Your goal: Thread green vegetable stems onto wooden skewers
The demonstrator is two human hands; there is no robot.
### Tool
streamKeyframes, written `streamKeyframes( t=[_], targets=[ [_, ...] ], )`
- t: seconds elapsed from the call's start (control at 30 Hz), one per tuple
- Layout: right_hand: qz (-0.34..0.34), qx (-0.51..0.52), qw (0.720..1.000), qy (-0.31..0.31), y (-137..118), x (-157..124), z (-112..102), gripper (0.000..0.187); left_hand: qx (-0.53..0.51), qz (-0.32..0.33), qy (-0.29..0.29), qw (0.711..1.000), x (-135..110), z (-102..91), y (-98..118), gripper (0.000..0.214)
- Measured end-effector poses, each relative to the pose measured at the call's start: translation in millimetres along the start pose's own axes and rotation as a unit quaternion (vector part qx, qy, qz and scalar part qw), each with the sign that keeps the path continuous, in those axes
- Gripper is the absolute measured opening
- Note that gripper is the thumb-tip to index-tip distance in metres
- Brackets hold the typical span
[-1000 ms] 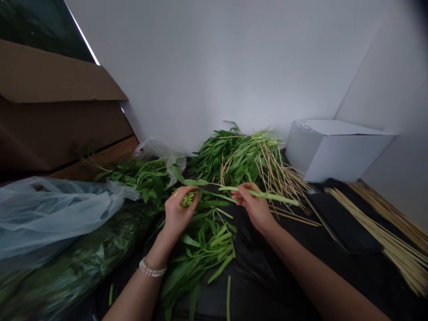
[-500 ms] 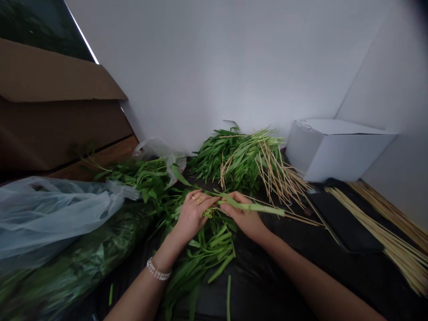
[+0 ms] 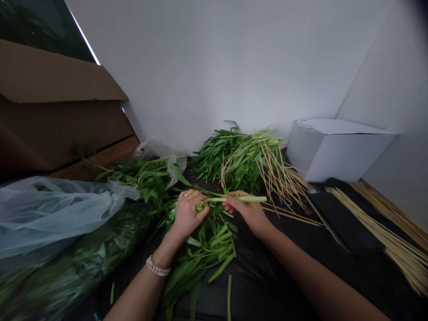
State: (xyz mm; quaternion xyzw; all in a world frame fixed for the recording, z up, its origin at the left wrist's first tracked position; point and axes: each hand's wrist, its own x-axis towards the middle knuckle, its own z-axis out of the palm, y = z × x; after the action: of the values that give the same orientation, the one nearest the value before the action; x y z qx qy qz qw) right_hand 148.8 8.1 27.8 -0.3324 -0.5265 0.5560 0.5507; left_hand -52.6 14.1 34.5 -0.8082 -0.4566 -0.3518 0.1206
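A pale green water spinach stem (image 3: 257, 199) runs level between my two hands. My left hand (image 3: 187, 211), with rings and a beaded bracelet, is closed round its left part, and small green pieces show at the thumb. My right hand (image 3: 250, 215) pinches the stem between thumb and fingers, and the cut end juts out to the right. Below the hands lies a heap of cut water spinach stems and leaves (image 3: 214, 249) on black plastic sheeting (image 3: 264, 285).
Behind are leafy bunches (image 3: 240, 156) with thin wooden sticks (image 3: 284, 178). A white box (image 3: 347, 151), a dark flat device (image 3: 344, 220) and more sticks (image 3: 401, 249) lie right. Bagged greens (image 3: 90, 258), a clear plastic bag (image 3: 60, 209) and a cardboard box (image 3: 60, 129) stand left.
My hands are farther apart, the left having shifted slightly left. The stem's cut end has moved left and up, so less of it sticks out past my right hand.
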Motion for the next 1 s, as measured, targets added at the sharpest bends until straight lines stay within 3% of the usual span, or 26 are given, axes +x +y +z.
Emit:
streamKeyframes(
  t=[0.13, 0.27, 0.33, 0.4, 0.47, 0.53, 0.6, 0.67, 0.73, 0.8, 0.87, 0.93, 1.0],
  targets=[
    [-0.006, 0.035, 0.999, -0.016, 1, -1, 2, 0.031, -0.128, -0.088, 0.015, 0.988, 3, 1.2, 8, 0.017],
    [-0.014, 0.068, 0.997, -0.016, 4, 1, 1, 0.029, -0.270, -0.194, 0.032, 0.943, 4, 5.8, 7, 0.017],
    [-0.018, 0.083, 0.996, 0.009, 3, 4, -4, 0.027, -0.342, -0.298, 0.093, 0.887, 5, 5.1, -3, 0.014],
    [-0.033, 0.090, 0.993, 0.066, -1, 10, -15, 0.025, -0.391, -0.402, 0.206, 0.802, 8, 0.9, -17, 0.010],
    [-0.067, 0.039, 0.990, 0.120, -4, 16, -27, 0.026, -0.422, -0.437, 0.289, 0.740, 12, -4.9, -29, 0.013],
    [-0.092, -0.073, 0.983, 0.138, -6, 21, -39, 0.027, -0.466, -0.424, 0.312, 0.711, 16, -9.7, -34, 0.018],
    [-0.145, -0.219, 0.958, 0.117, -5, 24, -48, 0.021, -0.516, -0.394, 0.291, 0.703, 18, -12.5, -33, 0.023],
    [-0.183, -0.364, 0.911, 0.060, -3, 23, -55, 0.013, -0.552, -0.365, 0.268, 0.701, 18, -14.4, -30, 0.028],
    [-0.170, -0.503, 0.847, -0.025, -2, 19, -59, 0.012, -0.559, -0.349, 0.276, 0.699, 18, -16.5, -31, 0.032],
    [-0.122, -0.627, 0.762, -0.107, -4, 14, -60, 0.021, -0.544, -0.342, 0.305, 0.703, 17, -19.2, -36, 0.035],
    [-0.092, -0.696, 0.699, -0.137, -7, 11, -58, 0.026, -0.515, -0.339, 0.334, 0.713, 16, -22.3, -43, 0.039],
    [-0.100, -0.700, 0.692, -0.144, -10, 10, -54, 0.030, -0.497, -0.335, 0.351, 0.719, 15, -26.1, -48, 0.041],
    [-0.117, -0.660, 0.723, -0.166, -10, 11, -49, 0.035, -0.499, -0.331, 0.356, 0.718, 16, -30.8, -48, 0.042]
  ],
)
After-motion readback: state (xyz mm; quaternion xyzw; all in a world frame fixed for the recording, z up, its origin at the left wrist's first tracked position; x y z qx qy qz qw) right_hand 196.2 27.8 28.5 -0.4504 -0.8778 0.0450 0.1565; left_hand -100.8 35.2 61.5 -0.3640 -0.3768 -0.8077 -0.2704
